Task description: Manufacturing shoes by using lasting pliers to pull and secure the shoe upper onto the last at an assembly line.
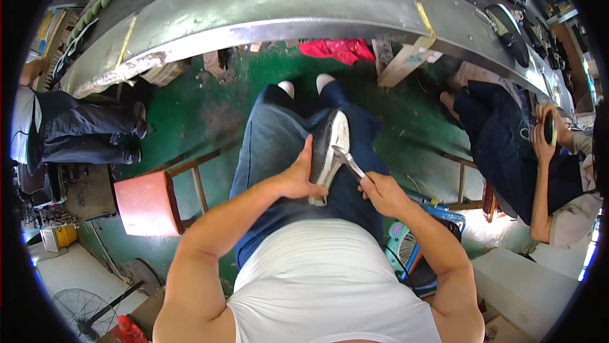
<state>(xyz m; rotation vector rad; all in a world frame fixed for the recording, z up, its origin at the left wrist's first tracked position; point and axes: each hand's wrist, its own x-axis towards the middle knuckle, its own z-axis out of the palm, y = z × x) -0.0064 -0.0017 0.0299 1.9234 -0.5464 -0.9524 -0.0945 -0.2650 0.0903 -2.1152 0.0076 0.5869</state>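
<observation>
Green worn floor point(222, 102) under a curved grey metal conveyor point(273, 0).

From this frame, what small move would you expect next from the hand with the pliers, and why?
Probably a short pull with the pliers: the right hand holds their handles, and their tip sits at the pale sole edge of the black shoe, which the left hand steadies on the lap. Whether the tip has gripped anything is unclear.
</observation>
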